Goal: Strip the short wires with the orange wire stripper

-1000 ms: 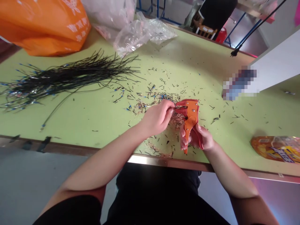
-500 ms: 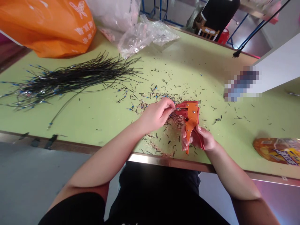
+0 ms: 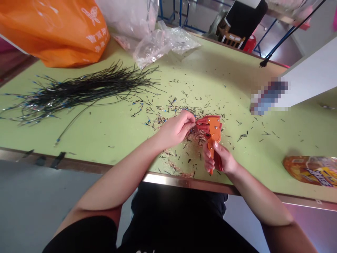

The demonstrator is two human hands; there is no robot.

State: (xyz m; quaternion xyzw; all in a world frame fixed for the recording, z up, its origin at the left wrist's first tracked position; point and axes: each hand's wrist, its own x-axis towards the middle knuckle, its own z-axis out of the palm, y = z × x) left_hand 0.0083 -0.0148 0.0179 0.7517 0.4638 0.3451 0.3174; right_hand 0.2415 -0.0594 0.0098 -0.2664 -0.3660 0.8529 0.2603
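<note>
Saw a big orange bag (image 3: 68, 42) at the far left of the green table (image 3: 126, 123). Saw a long bunch of black wires (image 3: 92, 86) nearer, on the left, with blue bits at the left ends. Spotted one loose wire (image 3: 71, 126) bending out near it, and black tape (image 3: 58, 160) on the near edge. Found crinkly clear bags (image 3: 155, 45) far back, right of the orange bag.

Had the left hand (image 3: 175, 130) pinched shut, thumb to finger, at the red jaws of the orange and red tool (image 3: 214, 130). Could not tell the thing in the pinch, too tiny to see. Found tiny cut bits (image 3: 188, 154) and shiny copper threads (image 3: 198, 137) all around and under the tool, in the near middle. Had the right hand (image 3: 219, 157) curled tight around the tool's handles.

Saw a black plug (image 3: 263, 63) far right, a white board (image 3: 310, 75) beside it, and an orange bottle (image 3: 310, 171) lying near right.
</note>
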